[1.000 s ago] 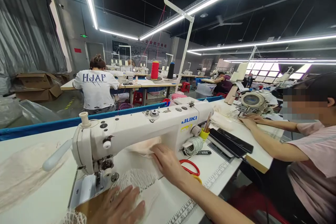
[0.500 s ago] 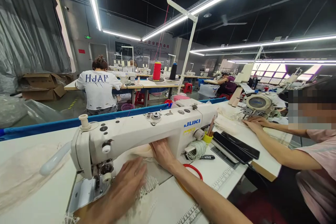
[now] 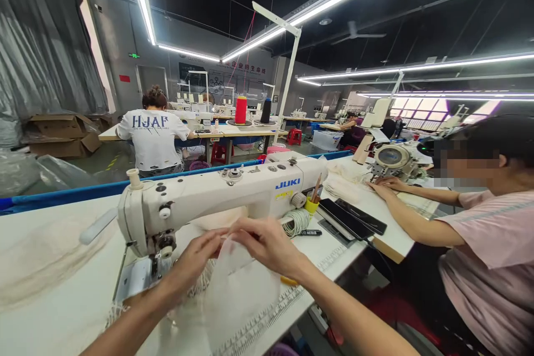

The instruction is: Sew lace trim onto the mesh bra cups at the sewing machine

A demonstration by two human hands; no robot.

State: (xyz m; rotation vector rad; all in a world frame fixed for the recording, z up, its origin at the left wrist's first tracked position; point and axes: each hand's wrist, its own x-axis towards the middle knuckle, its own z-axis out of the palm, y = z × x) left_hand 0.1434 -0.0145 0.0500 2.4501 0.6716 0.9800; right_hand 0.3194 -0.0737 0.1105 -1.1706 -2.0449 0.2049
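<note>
At the near sewing table, the person is lifting a sheer white fabric just in front of the white sewing machine. The left hand is pinching the fabric's upper edge, its fingers curled closed around it. The right hand is gripping the same edge just beside it, thumb and fingers pressed together on the cloth. From their grip the fabric is hanging down over the table's front, where a printed ruler strip is showing through and below it. Something netted or fringed is lying under the left wrist, perhaps part of the same piece; the view is too soft to be sure.

Beside the machine's right end a coil of white cord, a yellow cup and a black marker are sitting close together. Further right, a co-worker in a pink shirt is resting a hand on the next table. Across the aisle, a person in a white shirt is sitting with their back turned, near a red thread cone.
</note>
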